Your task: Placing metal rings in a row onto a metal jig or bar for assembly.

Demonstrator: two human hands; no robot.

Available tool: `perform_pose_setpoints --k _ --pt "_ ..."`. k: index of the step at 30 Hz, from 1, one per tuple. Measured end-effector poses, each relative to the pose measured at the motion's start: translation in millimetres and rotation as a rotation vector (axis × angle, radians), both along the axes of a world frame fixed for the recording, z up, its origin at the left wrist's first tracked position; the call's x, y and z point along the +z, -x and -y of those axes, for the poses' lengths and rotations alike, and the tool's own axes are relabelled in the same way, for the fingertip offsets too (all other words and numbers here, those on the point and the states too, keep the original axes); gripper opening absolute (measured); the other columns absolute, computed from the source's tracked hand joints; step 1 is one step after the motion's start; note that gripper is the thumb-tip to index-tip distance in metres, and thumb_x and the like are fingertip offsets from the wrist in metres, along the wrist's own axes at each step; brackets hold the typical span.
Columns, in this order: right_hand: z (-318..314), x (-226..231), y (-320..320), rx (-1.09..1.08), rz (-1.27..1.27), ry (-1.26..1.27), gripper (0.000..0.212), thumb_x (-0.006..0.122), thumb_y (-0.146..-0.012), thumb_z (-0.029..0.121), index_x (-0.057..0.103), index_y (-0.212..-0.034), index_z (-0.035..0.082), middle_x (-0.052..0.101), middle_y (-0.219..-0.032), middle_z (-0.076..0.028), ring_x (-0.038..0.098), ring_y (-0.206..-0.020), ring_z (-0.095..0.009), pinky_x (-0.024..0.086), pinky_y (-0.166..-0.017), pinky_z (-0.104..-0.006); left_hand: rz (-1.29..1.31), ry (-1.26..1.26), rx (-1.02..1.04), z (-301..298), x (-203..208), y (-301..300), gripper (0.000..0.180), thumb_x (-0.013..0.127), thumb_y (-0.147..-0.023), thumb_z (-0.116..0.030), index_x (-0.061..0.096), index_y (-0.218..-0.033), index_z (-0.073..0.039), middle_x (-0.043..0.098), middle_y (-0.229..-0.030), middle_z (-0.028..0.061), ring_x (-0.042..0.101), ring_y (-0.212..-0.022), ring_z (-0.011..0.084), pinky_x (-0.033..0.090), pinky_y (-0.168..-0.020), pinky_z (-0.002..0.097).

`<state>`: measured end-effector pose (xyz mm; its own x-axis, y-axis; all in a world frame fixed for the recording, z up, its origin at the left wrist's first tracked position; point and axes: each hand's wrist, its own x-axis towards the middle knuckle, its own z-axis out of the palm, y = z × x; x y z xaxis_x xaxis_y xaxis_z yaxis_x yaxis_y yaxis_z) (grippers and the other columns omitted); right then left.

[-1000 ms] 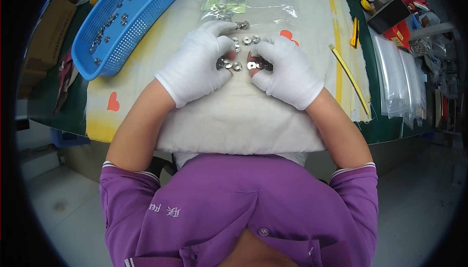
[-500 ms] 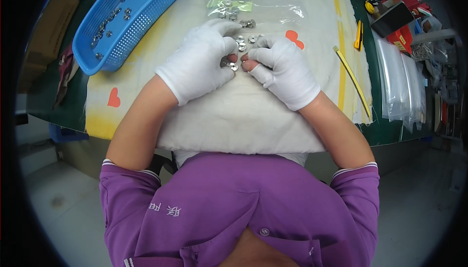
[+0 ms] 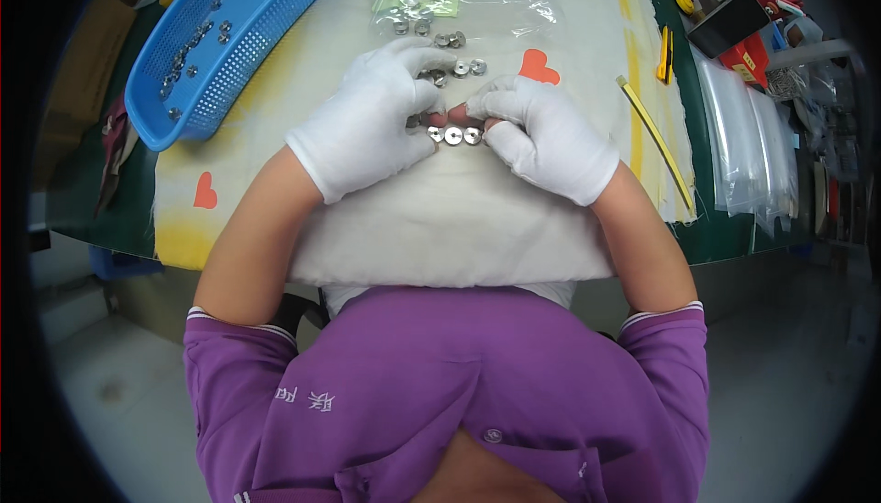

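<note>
Both my hands wear white gloves with some bare fingertips. My left hand (image 3: 376, 119) is closed, its fingertips at the left end of a short row of small round metal parts (image 3: 453, 136) with centre holes. At the row's right end, the curled fingers of my right hand (image 3: 549, 134) press against the parts. The fingers hide some of the pieces. Just beyond the hands lie a pair of loose metal parts (image 3: 469, 68) and a few others by the left fingertips. More pieces (image 3: 450, 40) rest at the near edge of a transparent plastic bag (image 3: 505, 12).
A blue perforated basket (image 3: 234, 76) with several metal parts stands at left. The pale cloth (image 3: 413, 237) has orange hearts. To the right are a yellow strip (image 3: 656, 143), a yellow cutter (image 3: 664, 55), stacked plastic bags (image 3: 739, 136) and a dark phone-like slab (image 3: 730, 24).
The metal parts between my hands now form a short row nearer to me. My right hand has shifted slightly right and down. The whole view has shifted a little.
</note>
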<state>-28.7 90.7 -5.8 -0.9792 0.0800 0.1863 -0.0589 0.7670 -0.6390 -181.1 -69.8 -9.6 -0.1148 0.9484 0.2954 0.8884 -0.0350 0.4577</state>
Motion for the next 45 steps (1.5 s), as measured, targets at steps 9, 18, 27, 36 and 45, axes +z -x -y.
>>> perform_pose_setpoints --k 9,18,27,36,45 --pt "-14 -4 1 0.001 0.146 0.782 0.040 0.042 -0.098 0.019 0.059 -0.128 0.001 0.068 -0.108 -0.012 0.065 -0.098 -0.018 0.049 -0.090 -0.0289 0.029 0.017 0.008 -2 3 -3 0.020 0.076 -0.061 -0.006 0.060 -0.072 0.000 0.056 -0.127 0.0190 0.047 -0.125 0.0401 0.043 -0.101 0.0431" --pt "-19 -3 4 -0.007 0.205 1.030 0.042 0.043 -0.100 0.024 0.054 -0.132 -0.003 0.067 -0.111 -0.013 0.065 -0.104 -0.020 0.050 -0.094 -0.0304 -0.124 -0.045 0.035 1 6 4 0.021 0.076 -0.065 -0.016 0.067 -0.078 -0.001 0.058 -0.126 0.0186 0.052 -0.120 0.0351 0.044 -0.099 0.0424" --pt "-4 16 19 -0.100 0.361 0.459 0.029 0.059 -0.092 0.011 0.066 -0.120 0.004 0.068 -0.111 -0.006 0.062 -0.095 -0.011 0.049 -0.087 -0.0251 -0.063 -0.021 0.146 31 6 11 0.027 0.075 -0.065 -0.004 0.065 -0.090 -0.002 0.056 -0.127 0.0164 0.053 -0.116 0.0354 0.045 -0.098 0.0371" --pt "26 25 69 -0.029 0.352 0.025 0.026 0.074 -0.080 0.011 0.070 -0.104 0.004 0.065 -0.091 -0.009 0.064 -0.082 -0.017 0.052 -0.076 -0.0296 0.075 -0.035 0.260 32 -14 26 0.025 0.074 -0.068 -0.003 0.065 -0.091 -0.001 0.061 -0.090 0.0134 0.060 -0.088 0.0302 0.049 -0.080 0.0376" --pt "29 18 61 0.033 0.276 -0.043 0.022 0.074 -0.080 0.014 0.069 -0.098 0.002 0.066 -0.090 -0.012 0.065 -0.082 -0.022 0.052 -0.076 -0.0311 0.222 -0.029 0.273 32 -18 27 0.018 0.071 -0.071 -0.001 0.063 -0.087 0.001 0.061 -0.089 0.0124 0.061 -0.082 0.0249 0.051 -0.076 0.0327"
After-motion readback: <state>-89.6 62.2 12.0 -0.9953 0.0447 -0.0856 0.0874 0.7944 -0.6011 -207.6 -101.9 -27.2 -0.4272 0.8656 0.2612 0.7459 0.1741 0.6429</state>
